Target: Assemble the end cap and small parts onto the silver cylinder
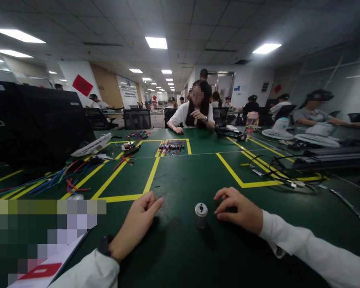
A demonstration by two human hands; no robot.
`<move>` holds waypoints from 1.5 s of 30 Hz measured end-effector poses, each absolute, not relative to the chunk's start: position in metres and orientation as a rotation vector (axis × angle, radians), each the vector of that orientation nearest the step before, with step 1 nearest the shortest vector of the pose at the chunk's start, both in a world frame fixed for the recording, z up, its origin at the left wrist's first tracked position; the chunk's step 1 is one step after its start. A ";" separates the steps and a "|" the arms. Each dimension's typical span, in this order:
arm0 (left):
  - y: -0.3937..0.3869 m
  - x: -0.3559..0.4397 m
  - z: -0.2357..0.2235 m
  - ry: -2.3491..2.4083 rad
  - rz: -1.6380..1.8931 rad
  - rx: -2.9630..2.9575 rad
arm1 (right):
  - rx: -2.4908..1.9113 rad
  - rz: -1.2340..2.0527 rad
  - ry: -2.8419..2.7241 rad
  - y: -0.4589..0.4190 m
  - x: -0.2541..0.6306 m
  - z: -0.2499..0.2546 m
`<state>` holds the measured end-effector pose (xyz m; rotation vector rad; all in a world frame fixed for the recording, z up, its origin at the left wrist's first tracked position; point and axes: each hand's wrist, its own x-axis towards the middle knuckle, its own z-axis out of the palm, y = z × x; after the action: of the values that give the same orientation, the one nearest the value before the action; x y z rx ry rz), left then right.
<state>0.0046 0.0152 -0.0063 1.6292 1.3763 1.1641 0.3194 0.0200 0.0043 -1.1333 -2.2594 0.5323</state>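
Note:
A small upright cylinder (201, 215) stands on the green tabletop between my hands. It has a silver top with dark holes and a darker body; its exact kind is unclear. Just to its right, my right hand (239, 209) rests with the fingers apart and bent, holding nothing, the thumb and fingertips close to the cylinder but not touching it. To the left, my left hand (139, 216) lies on the table, fingers curled in and thumb lying forward along them. Nothing shows in that hand. A black band (105, 245) circles the left wrist.
Yellow tape (151, 178) marks areas on the table (180, 176). Loose wires (52, 180) and a black case (33, 124) lie left; circuit boards (171, 147) sit ahead. Cables (276, 172), a wrench (349, 206) and fans (278, 130) are right. A person (192, 112) sits opposite.

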 end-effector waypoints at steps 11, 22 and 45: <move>0.017 0.004 -0.010 1.387 1.161 1.653 | -1.133 0.736 -2.145 0.014 0.326 0.005; 0.015 0.005 -0.006 1.384 1.174 1.634 | -0.777 0.014 -2.435 0.004 0.268 0.004; 0.016 0.005 -0.008 1.370 1.164 1.615 | -1.904 -0.195 -1.718 -0.011 0.529 -0.027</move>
<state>0.0048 0.0159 -0.0082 1.6147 1.3700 1.1635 0.5289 -0.0112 -0.0271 -1.9038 -1.7183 -0.1951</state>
